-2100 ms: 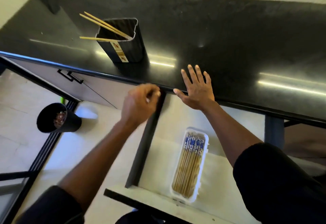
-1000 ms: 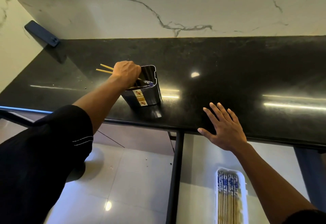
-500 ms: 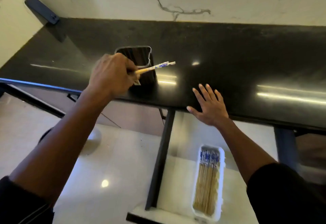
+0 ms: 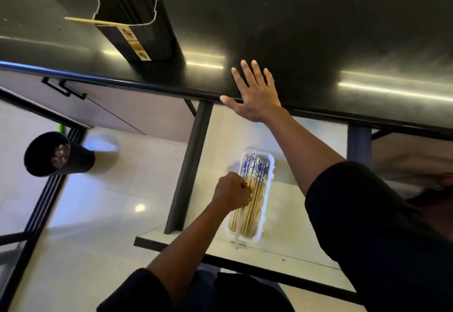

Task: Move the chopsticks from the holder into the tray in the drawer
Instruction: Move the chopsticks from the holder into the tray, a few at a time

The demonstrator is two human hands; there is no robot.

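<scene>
We have our left hand down in the open pale drawer, fingers curled and pinching a pale wooden chopstick with a blue-patterned top. It lies lengthwise over the long white plastic tray but not quite inside: its plain end pokes past the tray's near rim onto the drawer floor, while its patterned end reaches the far rim. We judge the hand is lining it up with the others so it can drop in flat.

Our right hand rests spread and flat on the front edge of the glossy black stone counter, holding nothing. It probably steadies us as we lean over the drawer.

The tray sits near the drawer's front edge, toward its left side, and is well filled with chopsticks laid parallel, blue-patterned tops all pointing to the far end. That shared direction explains how the one in hand is turned.

The tall black rectangular holder stands upright near the counter's front edge, left of the right hand. One plain wooden chopstick leans out over its left rim; whether more lie deeper inside we cannot tell, the interior being dark. So the task seems nearly done, with at least one stick left to fetch.

On the tiled floor to the left stands a round black bin with some dark scraps in it.
</scene>
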